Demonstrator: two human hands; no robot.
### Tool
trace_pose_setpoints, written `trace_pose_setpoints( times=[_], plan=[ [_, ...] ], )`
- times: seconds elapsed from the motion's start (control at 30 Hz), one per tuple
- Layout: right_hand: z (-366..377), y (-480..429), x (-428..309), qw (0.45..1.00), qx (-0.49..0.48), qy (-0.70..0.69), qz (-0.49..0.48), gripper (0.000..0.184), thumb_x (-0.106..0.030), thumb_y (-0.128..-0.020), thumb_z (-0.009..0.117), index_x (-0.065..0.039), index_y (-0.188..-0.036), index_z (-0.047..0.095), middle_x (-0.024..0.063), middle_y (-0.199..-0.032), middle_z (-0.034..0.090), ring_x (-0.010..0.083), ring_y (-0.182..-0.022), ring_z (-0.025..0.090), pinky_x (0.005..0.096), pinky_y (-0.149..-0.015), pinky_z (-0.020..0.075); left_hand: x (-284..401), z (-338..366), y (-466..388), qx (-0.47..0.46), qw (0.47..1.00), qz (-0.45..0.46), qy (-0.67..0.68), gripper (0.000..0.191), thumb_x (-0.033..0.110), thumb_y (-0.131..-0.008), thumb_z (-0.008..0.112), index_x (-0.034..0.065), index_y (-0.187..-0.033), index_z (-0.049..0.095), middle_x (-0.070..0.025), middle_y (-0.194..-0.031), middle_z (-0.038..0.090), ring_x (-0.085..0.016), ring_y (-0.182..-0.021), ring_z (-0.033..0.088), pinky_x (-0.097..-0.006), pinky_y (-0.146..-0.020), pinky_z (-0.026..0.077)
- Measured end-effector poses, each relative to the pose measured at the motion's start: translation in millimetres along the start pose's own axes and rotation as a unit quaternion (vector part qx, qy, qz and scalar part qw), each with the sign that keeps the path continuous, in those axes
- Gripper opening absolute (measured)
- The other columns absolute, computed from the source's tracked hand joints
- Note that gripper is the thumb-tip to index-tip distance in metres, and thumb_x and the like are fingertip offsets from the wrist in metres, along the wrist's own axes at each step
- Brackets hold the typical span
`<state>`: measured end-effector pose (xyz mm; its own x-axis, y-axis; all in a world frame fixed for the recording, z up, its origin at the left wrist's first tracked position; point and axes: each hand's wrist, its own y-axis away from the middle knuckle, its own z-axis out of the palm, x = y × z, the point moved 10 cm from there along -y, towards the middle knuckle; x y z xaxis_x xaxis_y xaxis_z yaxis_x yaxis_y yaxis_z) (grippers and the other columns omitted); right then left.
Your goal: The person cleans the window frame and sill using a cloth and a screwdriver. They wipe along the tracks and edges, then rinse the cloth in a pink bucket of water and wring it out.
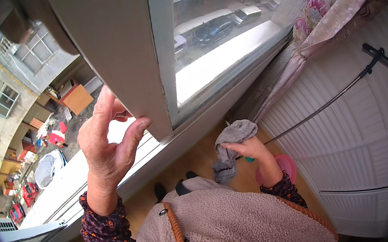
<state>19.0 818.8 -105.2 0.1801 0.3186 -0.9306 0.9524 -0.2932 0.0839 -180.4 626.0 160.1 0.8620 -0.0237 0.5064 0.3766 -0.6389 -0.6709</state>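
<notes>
My left hand (108, 139) grips the edge of the white window frame (127, 63), thumb on the near face and fingers round the far side beside the open gap. Lower and to the right, my right hand (247, 147) holds a crumpled grey cloth (237, 131), part of which hangs down over the floor. Right of my left hand is the glass pane (222, 55) of the window. A pole with a black squeegee-like head (378, 58) leans against the white ribbed surface, its lower end passing behind my right hand.
A pink basin (287, 167) stands on the wooden floor (155, 214) behind my right forearm. Pink and sheer curtains (302, 51) are gathered right of the window. Below the opening runs the window sill track (139, 154). Outside, far below, lie a street, parked vehicles and buildings.
</notes>
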Motion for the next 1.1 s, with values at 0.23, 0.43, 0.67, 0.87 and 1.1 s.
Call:
trace_pose_setpoints(
  times=[0.23, 0.43, 0.67, 0.87, 1.1],
  plan=[
    [113, 44, -45, 0.998, -0.013, 0.049, -0.044, 0.031, -0.033, -0.097, 0.068, -0.009, -0.116, 0.075, 0.0087, -0.118, 0.073, 0.0316, -0.116, 0.064, 0.0418, -0.107, 0.0447, -11, 0, 6, 0.026, 0.991, 0.044, 0.121, 0.065, 0.010, -0.082, 0.086, -0.0022, -0.141, 0.061, -0.0125, -0.086, 0.073, -0.017, -0.073, 0.070, -0.0284, -0.064, 0.058],
    [156, 63, -78, 0.998, 0.018, -0.059, -0.019, 0.044, -0.008, -0.083, 0.082, -0.001, -0.123, 0.064, 0.0067, -0.117, 0.067, 0.0202, -0.112, 0.064, 0.0352, -0.099, 0.0499, -6, 12, -2, 0.074, 0.986, 0.078, 0.129, 0.069, 0.014, -0.081, 0.086, 0.0016, -0.142, 0.058, -0.0172, -0.100, 0.073, -0.028, -0.072, 0.070, -0.0346, -0.065, 0.056],
    [168, 67, -75, 0.962, 0.014, -0.226, 0.155, 0.026, -0.011, -0.096, 0.071, -0.003, -0.121, 0.065, 0.0040, -0.095, 0.065, 0.0114, -0.071, 0.059, 0.0260, -0.063, 0.0482, 6, 4, -1, 0.090, 0.992, 0.076, 0.044, 0.067, 0.009, -0.078, 0.088, 0.0023, -0.139, 0.059, -0.0117, -0.093, 0.069, -0.020, -0.074, 0.067, -0.0294, -0.066, 0.056],
    [195, 75, -61, 0.881, 0.045, -0.426, 0.201, 0.029, -0.024, -0.101, 0.069, -0.004, -0.122, 0.066, -0.0001, -0.087, 0.064, 0.0084, -0.063, 0.055, 0.0237, -0.056, 0.0452, -2, 3, 3, 0.077, 0.992, 0.082, 0.057, 0.068, 0.012, -0.077, 0.090, 0.0024, -0.137, 0.060, -0.0090, -0.089, 0.069, -0.018, -0.075, 0.067, -0.0287, -0.067, 0.057],
    [192, 66, -71, 0.941, -0.015, -0.325, 0.096, 0.034, -0.025, -0.100, 0.070, -0.006, -0.127, 0.064, -0.0010, -0.107, 0.066, 0.0070, -0.079, 0.060, 0.0231, -0.064, 0.0484, 10, 0, 2, 0.138, 0.985, 0.103, -0.028, 0.066, 0.028, -0.072, 0.091, 0.0042, -0.127, 0.063, -0.0080, -0.093, 0.069, -0.024, -0.074, 0.064, -0.0358, -0.067, 0.049]
  ],
)
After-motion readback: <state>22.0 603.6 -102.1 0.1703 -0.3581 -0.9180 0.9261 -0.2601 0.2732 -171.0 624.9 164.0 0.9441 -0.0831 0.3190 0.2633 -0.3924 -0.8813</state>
